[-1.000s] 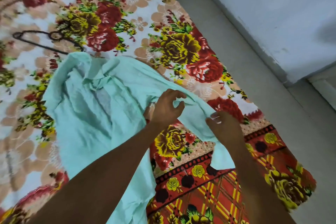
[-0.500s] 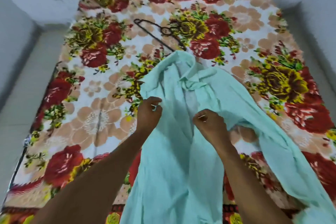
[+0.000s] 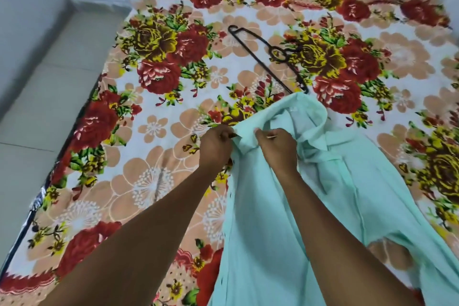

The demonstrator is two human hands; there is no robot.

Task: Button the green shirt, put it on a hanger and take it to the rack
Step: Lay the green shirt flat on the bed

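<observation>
The pale green shirt (image 3: pixel 263 218) lies lengthwise on a flowered bedspread, collar at the far end, body running toward me. My left hand (image 3: pixel 215 148) pinches the shirt's left front edge just below the collar. My right hand (image 3: pixel 278 148) grips the fabric close beside it, a few centimetres to the right. A black hanger (image 3: pixel 267 56) lies flat on the bedspread beyond the collar, apart from both hands; its lower tip reaches the collar's edge.
The flowered bedspread (image 3: pixel 154 131) covers a mattress that fills most of the view. A pale tiled floor (image 3: pixel 44 97) runs along its left side, bounded by a white wall (image 3: pixel 24 7) at the upper left.
My view swung from the bed's right side to square over it. Both hands moved up the shirt front from the lower hem to the collar area and took hold there.
</observation>
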